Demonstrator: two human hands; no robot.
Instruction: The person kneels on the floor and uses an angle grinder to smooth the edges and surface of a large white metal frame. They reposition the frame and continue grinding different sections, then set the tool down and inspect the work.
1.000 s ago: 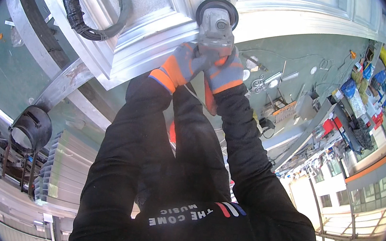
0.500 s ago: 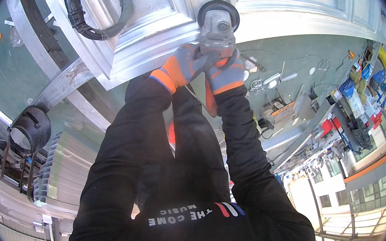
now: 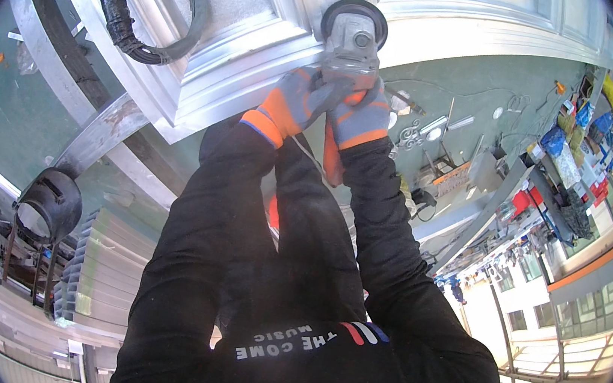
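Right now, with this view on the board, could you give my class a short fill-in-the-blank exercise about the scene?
1. The left hand and right hand grip a power tool called an angle ____.
2. The glove cuffs are mainly ____.
3. In the picture, the black-wrapped loop is to the ____ of the tool.
4. The person's sleeves are ____.
Missing words: grinder; orange; left; black.

Grinder (image 3: pixel 350 59): grey head, round dark-rimmed disc (image 3: pixel 357 5); upper centre of the frame, head toward the top edge, disc overlapping the panel; contact unclear. Panel (image 3: pixel 237 70): silvery, recessed fields, stepped mouldings; spans the frame's top, one corner pointing down at upper left.
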